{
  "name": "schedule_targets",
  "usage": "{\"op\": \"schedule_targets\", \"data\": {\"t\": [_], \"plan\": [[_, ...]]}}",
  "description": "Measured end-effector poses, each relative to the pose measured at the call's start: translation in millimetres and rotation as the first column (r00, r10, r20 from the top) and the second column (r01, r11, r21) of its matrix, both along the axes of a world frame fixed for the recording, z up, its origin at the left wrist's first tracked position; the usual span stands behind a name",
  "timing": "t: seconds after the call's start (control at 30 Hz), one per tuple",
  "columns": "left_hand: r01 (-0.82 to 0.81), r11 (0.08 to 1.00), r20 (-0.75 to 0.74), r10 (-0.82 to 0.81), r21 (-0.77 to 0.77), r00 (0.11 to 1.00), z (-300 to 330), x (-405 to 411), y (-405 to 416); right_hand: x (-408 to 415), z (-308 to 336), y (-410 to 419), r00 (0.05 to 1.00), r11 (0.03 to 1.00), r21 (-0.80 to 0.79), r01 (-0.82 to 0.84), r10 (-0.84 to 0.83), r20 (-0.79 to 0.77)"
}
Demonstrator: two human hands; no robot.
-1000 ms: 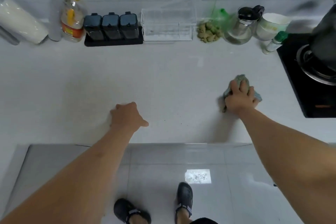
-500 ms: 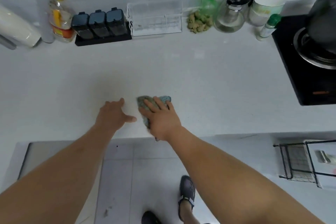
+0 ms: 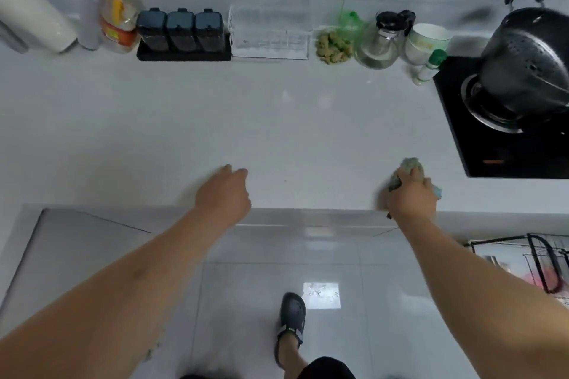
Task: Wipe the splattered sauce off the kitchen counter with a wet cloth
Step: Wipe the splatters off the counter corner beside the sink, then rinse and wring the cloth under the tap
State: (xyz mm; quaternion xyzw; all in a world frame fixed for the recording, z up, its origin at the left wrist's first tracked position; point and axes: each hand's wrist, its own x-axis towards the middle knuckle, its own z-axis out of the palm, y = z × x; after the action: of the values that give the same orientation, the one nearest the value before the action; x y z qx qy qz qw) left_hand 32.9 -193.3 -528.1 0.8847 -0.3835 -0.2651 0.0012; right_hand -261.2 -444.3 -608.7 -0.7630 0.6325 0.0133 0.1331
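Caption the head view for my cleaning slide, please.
Right hand presses a cloth on the white counter near the stove; left hand braces.

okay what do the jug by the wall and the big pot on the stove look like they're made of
The jug looks like clear glass with a black plastic lid and handle: you can see through its rounded body, and it glints. The pot looks like dark metal with a dull sheen; it catches light in streaks and shows a patch of small holes, though blur leaves the exact finish unclear.
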Motion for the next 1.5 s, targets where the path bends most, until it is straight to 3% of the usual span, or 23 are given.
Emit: {"op": "schedule_targets", "data": {"t": [0.13,0.2,0.33,0.4,0.53,0.67,0.8,0.87,0.93,1.0,1.1,1.17,1.33,1.4,1.5], "plan": [[-0.107,0.99,-0.051,0.112,0.092,0.992,12,28,75,72,-2,92,0.97,0.962,-0.126,-0.241,0.245,0.013],[-0.172,0.979,-0.055,0.179,0.112,0.982,20,45,107,113,1,132,0.941,0.938,-0.112,-0.328,0.335,0.048],[-0.307,0.945,-0.022,0.311,0.109,0.95,43,85,200,222,21,220,0.781,0.84,-0.036,-0.541,0.518,0.349],[-0.357,0.93,-0.031,0.361,0.085,0.932,54,101,250,275,31,261,0.706,0.781,0.054,-0.622,0.529,0.471],[-0.464,0.884,-0.006,0.465,0.05,0.885,74,136,356,359,56,351,0.721,0.579,0.47,-0.666,0.337,0.606],[-0.575,0.817,0.034,0.574,0.033,0.818,97,170,457,407,108,458,0.687,0.417,0.616,-0.668,0.029,0.726],[-0.691,0.709,-0.042,0.693,-0.145,0.72,109,190,539,433,159,543,0.665,0.168,0.674,-0.72,-0.113,0.738],[-0.772,0.592,-0.18,0.754,-0.232,0.632,126,187,573,443,185,586,0.662,0.067,0.681,-0.729,-0.182,0.727],[-0.852,0.413,-0.379,0.769,-0.32,0.515,146,181,594,450,206,624,0.668,-0.021,0.679,-0.734,-0.205,0.715],[-0.926,0.217,-0.596,0.715,-0.308,0.365,156,173,617,454,223,661,0.693,-0.086,0.692,-0.717,-0.197,0.694],[-0.961,0.025,-0.801,0.547,-0.274,0.242,162,162,637,461,231,695,0.726,-0.181,0.703,-0.688,-0.2,0.659],[-0.951,-0.091,-0.851,0.479,-0.294,0.217,163,158,652,466,235,716,0.743,-0.194,0.718,-0.668,-0.135,0.655],[-0.893,-0.305,-0.847,0.513,-0.331,0.139,164,160,677,493,235,740,0.712,-0.095,0.712,-0.696,0.042,0.701],[-0.882,-0.34,-0.844,0.524,-0.326,0.11,161,164,687,503,235,748,0.647,-0.107,0.662,-0.742,0.145,0.749],[-0.866,-0.36,-0.84,0.529,-0.348,0.117,163,170,703,520,232,770,0.456,-0.181,0.534,-0.826,0.342,0.822]]}}
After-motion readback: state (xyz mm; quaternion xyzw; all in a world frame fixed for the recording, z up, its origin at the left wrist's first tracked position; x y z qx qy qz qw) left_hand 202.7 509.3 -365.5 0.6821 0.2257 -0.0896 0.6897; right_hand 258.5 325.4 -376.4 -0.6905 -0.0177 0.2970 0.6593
